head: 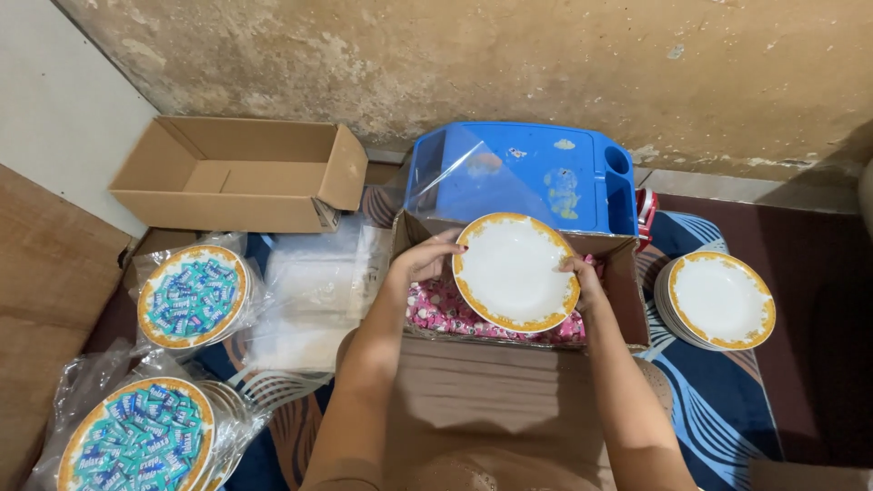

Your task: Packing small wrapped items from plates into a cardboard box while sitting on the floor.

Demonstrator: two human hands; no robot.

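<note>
Holding a plate [515, 271] between both hands, we are keeping it over the open box [627, 300] that is sitting just beyond our lap. Our left hand [426, 259] is pinching the left rim, fingers curled over the edge, and our right hand [579, 275] is pressing on the right rim, fingers tucked partly behind it, so the grip is running straight across the plate from side to side. The plate is tilting slightly, its face turned up toward us, with pink flowered cloth [436, 309] lying inside the box under and near it. Both hands are sitting about equally close to the plate, one on each side, neither leading. To the right, apart from the box, a stack [723, 300] of matching plates is resting on the mat [718, 400], nearer our right hand than our left. To the left, two wrapped plate bundles [191, 295] are lying in clear plastic, and a far empty carton [238, 173] is standing against the wall. A blue tray [536, 173] is leaning just beyond the box.
</note>
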